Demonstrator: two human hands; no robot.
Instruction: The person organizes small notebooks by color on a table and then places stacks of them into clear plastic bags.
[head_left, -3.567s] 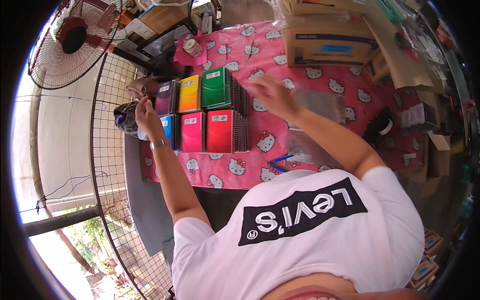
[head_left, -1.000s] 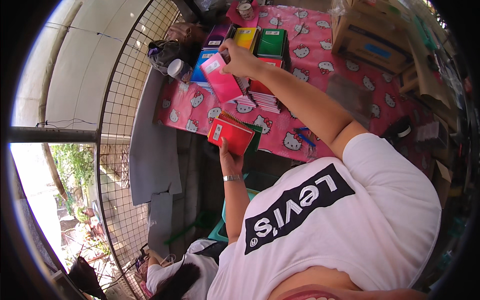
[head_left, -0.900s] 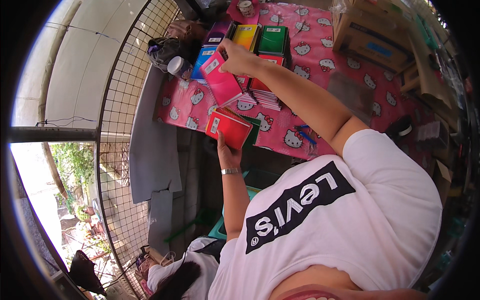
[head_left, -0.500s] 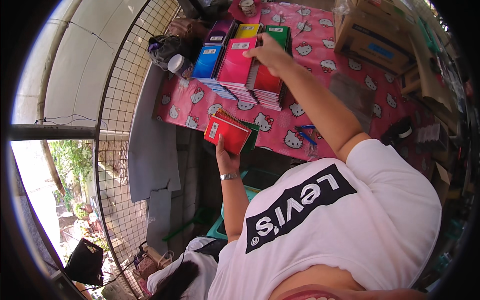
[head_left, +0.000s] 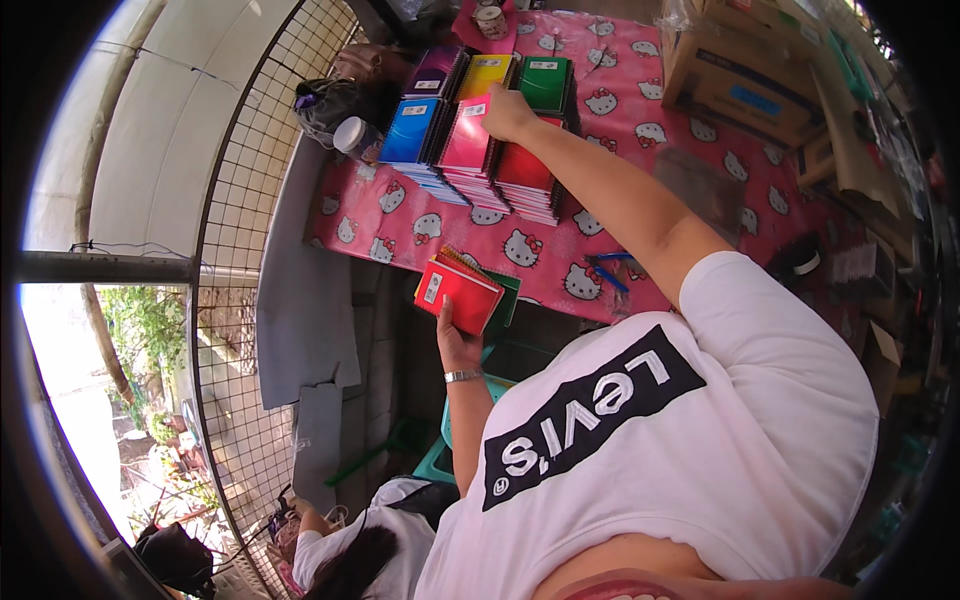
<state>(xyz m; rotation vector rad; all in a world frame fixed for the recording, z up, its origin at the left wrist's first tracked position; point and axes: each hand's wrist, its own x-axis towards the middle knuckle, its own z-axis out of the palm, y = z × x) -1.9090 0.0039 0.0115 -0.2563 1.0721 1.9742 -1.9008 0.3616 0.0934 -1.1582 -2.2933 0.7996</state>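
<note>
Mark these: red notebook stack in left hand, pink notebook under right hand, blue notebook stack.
red spiral notebook stack (head_left: 458, 293), head view, front cover
pink spiral notebook (head_left: 467, 135), head view, cover centre
blue spiral notebook stack (head_left: 408, 131), head view, top cover

Labels everywhere here — each notebook cover has a small white rectangular label (head_left: 474, 109) near its top edge: the blue, pink, purple, yellow and green ones on the table, plus the red notebook (head_left: 457, 295) in the left hand (head_left: 457, 350). Top right there's a brown cardboard box (head_left: 735, 75) with a blue label (head_left: 752, 100) on its side.
</note>
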